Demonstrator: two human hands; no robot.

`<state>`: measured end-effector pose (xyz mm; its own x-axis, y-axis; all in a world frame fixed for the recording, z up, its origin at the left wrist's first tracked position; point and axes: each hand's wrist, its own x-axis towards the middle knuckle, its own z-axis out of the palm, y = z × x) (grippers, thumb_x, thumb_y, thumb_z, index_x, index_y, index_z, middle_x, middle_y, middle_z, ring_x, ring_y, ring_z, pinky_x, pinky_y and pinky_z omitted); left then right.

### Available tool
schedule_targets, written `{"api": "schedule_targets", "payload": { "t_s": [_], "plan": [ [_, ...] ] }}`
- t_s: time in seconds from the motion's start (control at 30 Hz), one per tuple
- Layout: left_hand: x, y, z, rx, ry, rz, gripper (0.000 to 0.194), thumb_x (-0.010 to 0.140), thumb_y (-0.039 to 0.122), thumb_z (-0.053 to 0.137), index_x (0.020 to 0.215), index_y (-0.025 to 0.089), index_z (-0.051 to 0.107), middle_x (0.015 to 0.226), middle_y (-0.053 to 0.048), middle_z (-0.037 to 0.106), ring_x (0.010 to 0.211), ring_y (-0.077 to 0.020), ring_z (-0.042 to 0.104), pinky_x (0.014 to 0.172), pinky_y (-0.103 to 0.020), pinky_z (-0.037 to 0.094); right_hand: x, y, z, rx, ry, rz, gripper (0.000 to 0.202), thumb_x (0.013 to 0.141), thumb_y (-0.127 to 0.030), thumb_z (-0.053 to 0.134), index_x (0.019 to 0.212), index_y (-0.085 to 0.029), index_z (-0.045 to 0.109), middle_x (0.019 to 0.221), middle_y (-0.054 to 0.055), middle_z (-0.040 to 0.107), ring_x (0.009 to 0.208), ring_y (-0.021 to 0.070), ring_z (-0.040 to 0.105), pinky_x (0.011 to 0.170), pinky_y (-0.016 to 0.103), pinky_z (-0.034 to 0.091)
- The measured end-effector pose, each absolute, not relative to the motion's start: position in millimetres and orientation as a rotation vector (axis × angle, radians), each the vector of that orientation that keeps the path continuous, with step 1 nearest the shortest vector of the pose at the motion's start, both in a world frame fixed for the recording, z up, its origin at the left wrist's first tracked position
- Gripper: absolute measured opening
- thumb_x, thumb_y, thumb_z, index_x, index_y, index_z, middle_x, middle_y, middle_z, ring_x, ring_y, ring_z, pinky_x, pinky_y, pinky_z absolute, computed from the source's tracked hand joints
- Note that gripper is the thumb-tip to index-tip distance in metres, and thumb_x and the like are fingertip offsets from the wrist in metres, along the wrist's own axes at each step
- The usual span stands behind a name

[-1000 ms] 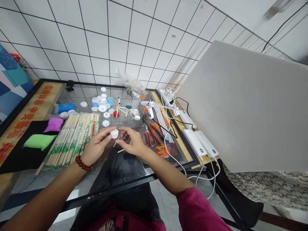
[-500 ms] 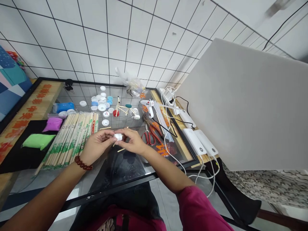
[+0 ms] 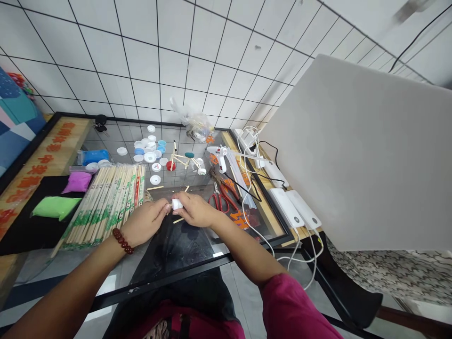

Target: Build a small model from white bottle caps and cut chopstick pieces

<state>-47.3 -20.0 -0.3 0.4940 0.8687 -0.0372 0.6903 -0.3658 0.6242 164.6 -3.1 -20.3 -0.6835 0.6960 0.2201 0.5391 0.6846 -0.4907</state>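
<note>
My right hand grips a small white piece that looks like bottle caps put together, thumb below and fingers above. My left hand is closed in a pinch just left of it, at the cap piece's end; what sits between those fingertips is too small to make out. Short pieces of stick lie on the glass around my right hand. Behind my hands stands a small stick model with cap wheels, one red, and a dark green oval on top. Loose white and blue caps lie to its left.
Packed chopsticks lie left, beside green, pink and blue clay packets. On the right are a glue gun, glue sticks, red-handled pliers, scissors, white power banks and trailing cables.
My left hand has shifted from holding the white cap piece's side to pinching at its left end. My right hand now wraps further over the piece, which has moved slightly right.
</note>
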Motion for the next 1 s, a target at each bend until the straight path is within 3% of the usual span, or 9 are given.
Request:
{"api": "schedule_targets", "payload": {
  "t_s": [0.27, 0.5, 1.0],
  "plan": [
    [-47.6, -21.8, 5.5, 2.257, 1.264, 0.278, 0.037, 0.101, 0.038, 0.024, 0.083, 0.023, 0.052, 0.079, -0.005, 0.067, 0.078, -0.0229, 0.065, 0.069, -0.033, 0.042, 165.7, -1.3, -16.9, -0.946, -2.559, 0.555, 0.031, 0.100, -0.035, 0.052, 0.124, -0.015, 0.047, 0.115, 0.014, 0.067, 0.101, 0.0228, 0.065, 0.086, 0.033, 0.049],
    [-36.3, -29.8, -2.4, 2.500, 1.445, 0.053, 0.034, 0.100, 0.026, 0.024, 0.093, 0.016, 0.055, 0.081, -0.012, 0.069, 0.070, -0.0278, 0.068, 0.061, -0.036, 0.039, 163.8, -0.8, -26.1, -0.941, -2.623, 0.451, 0.034, 0.101, -0.041, 0.049, 0.123, -0.015, 0.045, 0.111, 0.014, 0.068, 0.093, 0.0240, 0.065, 0.085, 0.036, 0.048],
    [-34.3, -34.0, -10.7, 2.438, 1.359, 0.265, 0.019, 0.091, 0.017, 0.032, 0.085, 0.019, 0.050, 0.073, -0.012, 0.065, 0.066, -0.0287, 0.065, 0.059, -0.036, 0.036, 158.9, -7.1, -32.1, -0.849, -2.578, 0.414, 0.035, 0.103, -0.046, 0.038, 0.114, -0.013, 0.046, 0.094, 0.014, 0.068, 0.080, 0.0243, 0.064, 0.081, 0.038, 0.050]
  ]
}}
